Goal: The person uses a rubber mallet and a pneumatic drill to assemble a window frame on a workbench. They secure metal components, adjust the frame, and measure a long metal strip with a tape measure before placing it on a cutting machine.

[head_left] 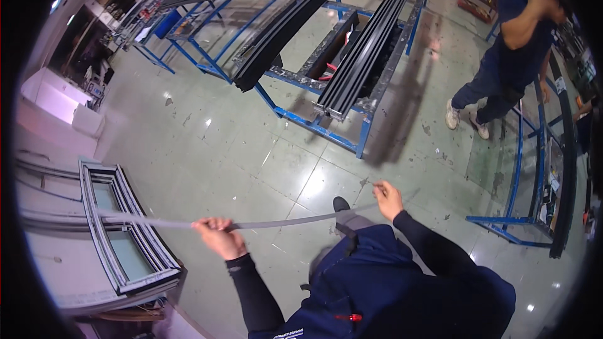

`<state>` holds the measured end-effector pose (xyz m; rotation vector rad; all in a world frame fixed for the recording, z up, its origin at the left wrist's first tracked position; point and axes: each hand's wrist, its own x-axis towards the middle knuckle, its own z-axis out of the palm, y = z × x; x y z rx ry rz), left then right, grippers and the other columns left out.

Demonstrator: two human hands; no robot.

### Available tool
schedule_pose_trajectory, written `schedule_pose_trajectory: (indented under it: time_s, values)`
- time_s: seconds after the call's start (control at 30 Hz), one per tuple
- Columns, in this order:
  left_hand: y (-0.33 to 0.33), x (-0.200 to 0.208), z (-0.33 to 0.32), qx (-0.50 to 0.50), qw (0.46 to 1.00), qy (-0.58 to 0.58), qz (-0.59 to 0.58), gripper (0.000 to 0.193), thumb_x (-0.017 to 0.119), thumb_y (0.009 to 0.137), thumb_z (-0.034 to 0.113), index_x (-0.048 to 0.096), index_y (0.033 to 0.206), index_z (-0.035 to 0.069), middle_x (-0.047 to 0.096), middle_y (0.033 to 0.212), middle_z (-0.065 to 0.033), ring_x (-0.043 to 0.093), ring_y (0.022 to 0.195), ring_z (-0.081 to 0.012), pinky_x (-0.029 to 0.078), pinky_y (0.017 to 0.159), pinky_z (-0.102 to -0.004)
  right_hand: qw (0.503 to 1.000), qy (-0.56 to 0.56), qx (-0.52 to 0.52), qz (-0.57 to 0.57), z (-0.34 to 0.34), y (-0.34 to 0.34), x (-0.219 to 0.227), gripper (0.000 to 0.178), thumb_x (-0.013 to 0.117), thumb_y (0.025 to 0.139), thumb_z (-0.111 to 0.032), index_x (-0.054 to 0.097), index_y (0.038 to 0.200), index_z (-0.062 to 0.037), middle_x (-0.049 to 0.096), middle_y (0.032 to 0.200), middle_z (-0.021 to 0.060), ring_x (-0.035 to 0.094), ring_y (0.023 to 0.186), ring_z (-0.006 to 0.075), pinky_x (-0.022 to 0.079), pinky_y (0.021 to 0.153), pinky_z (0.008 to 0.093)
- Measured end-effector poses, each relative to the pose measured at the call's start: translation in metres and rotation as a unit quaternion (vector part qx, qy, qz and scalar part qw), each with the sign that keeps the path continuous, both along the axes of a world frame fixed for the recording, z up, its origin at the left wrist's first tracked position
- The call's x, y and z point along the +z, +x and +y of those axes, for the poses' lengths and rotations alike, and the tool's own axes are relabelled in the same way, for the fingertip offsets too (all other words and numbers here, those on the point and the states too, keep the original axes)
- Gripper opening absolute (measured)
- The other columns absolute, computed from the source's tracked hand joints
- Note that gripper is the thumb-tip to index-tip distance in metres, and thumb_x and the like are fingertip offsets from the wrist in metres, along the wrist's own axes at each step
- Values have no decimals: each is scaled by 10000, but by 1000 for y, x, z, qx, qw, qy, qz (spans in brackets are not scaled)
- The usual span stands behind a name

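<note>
A long, thin, grey flexible strip [282, 221] stretches in a shallow bow across the space before me. My left hand [220, 236] is closed on it, the fingers pinching it from above. The strip's left part runs over a window frame [129, 232] with dark and light profiles and glass panes, lying at the left. My right hand [388, 201] is raised with thumb and fingers pinched together. The strip passes at or behind this hand and fades out just beyond it; whether the fingertips grip it I cannot tell.
Ahead, blue metal racks [361, 135] carry long black profiles [370, 37]. Another person [512, 50] stands at the right, beside a blue-legged bench [502, 229] with a dark profile along it. Tiled floor [220, 132] lies between me and the racks.
</note>
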<state>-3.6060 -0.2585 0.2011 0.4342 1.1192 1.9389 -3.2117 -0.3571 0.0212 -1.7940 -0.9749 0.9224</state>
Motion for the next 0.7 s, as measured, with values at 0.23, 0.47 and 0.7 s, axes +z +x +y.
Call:
schedule_pose_trajectory:
  time_s: [0.23, 0.47, 0.7]
  values:
    - [-211, 79, 131, 94, 990, 26, 102, 359, 417, 1054, 400, 412, 843, 109, 307, 692, 29, 300, 542, -73, 302, 445, -179, 993, 27, 97, 59, 217, -70, 77, 214, 547, 917, -110, 641, 1057, 20, 709, 842, 121, 685, 789, 195, 527, 728, 321]
    - [-395, 165, 288, 169, 961, 107, 193, 324, 420, 1063, 343, 371, 814, 142, 266, 652, 33, 240, 524, -75, 246, 449, -198, 977, 49, 159, 136, 394, -208, 48, 189, 488, 952, -88, 615, 1023, 32, 680, 824, 101, 656, 804, 150, 523, 751, 314]
    - [-528, 249, 489, 135, 945, 188, 232, 330, 413, 1059, 373, 424, 868, 103, 302, 704, 19, 280, 588, -77, 272, 499, -206, 954, -1, 267, 137, 570, -414, 102, 171, 489, 979, -84, 615, 1054, 5, 688, 808, 106, 673, 764, 153, 540, 724, 289]
